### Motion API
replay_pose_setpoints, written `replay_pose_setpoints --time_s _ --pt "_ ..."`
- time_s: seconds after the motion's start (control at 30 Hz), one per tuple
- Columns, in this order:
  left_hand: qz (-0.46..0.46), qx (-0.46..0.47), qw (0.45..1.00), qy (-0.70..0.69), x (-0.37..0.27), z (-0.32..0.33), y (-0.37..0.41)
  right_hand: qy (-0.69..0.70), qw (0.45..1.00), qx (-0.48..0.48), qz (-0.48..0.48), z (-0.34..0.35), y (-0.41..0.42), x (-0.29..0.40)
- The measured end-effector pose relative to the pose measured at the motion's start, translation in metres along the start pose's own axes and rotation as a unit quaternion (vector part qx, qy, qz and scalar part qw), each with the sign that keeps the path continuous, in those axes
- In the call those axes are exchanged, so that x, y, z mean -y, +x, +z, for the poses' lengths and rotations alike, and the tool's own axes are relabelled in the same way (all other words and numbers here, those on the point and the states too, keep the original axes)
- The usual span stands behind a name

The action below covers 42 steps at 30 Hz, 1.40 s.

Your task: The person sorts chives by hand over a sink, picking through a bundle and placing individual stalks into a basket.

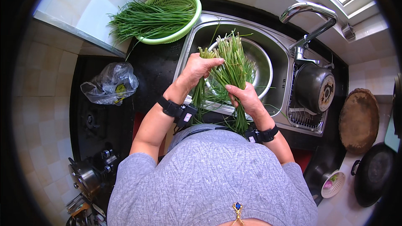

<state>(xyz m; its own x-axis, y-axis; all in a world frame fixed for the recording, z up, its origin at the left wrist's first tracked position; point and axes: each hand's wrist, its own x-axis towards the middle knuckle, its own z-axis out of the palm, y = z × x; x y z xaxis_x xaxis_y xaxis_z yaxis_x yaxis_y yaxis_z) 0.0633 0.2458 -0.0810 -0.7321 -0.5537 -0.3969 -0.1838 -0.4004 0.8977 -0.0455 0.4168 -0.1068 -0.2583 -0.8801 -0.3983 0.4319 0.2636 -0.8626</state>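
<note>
My right hand [246, 99] grips a thick bunch of garlic chives [230, 56], its pale cut ends pointing away from me. In my left hand [199, 67] is a smaller bunch of chives [198, 92], the leaves hanging down towards my waist. The left thumb reaches across to the side of the larger bunch. Beneath both hands a round stainless steel basin [269, 66] sits in the sink [279, 45], partly hidden by the chives. Loose green leaves lie in the basin and over the sink's front edge.
A green plastic colander [196, 15] heaped with chives stands back left. Nearer on the left lies a clear plastic bag [110, 83]. The chrome faucet [309, 9] arches over the sink's right. A dark pot [309, 84] rests upside down on a wire rack [304, 119].
</note>
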Motion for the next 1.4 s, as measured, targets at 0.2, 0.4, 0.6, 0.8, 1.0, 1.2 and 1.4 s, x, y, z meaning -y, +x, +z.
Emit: replay_pose_setpoints --time_s 0.2,0.4,0.6,0.8,1.0,1.2,1.4 --pt "-0.023 -0.035 0.993 -0.114 0.012 -0.017 0.011 -0.001 1.000 0.011 -0.020 -0.002 0.000 0.005" --pt "0.014 -0.125 0.964 -0.236 0.006 -0.063 0.025 -0.023 0.999 0.022 -0.010 -0.002 -0.008 0.007" --pt "0.022 -0.019 0.999 -0.040 -0.005 -0.036 0.010 -0.007 1.000 0.010 0.015 -0.002 -0.004 0.004" --pt "0.002 0.026 1.000 -0.003 0.002 -0.017 0.010 -0.014 0.999 0.032 0.009 0.000 -0.004 0.003" --pt "0.002 -0.144 0.981 -0.130 0.006 -0.056 0.029 -0.024 0.999 0.031 0.010 -0.005 -0.010 0.009" --pt "0.022 -0.098 0.995 -0.005 -0.006 -0.061 0.017 -0.005 1.000 -0.002 0.024 -0.013 -0.009 0.002" --pt "0.029 0.004 0.999 0.019 0.003 -0.023 0.009 -0.014 1.000 0.011 0.023 -0.008 -0.006 0.002"
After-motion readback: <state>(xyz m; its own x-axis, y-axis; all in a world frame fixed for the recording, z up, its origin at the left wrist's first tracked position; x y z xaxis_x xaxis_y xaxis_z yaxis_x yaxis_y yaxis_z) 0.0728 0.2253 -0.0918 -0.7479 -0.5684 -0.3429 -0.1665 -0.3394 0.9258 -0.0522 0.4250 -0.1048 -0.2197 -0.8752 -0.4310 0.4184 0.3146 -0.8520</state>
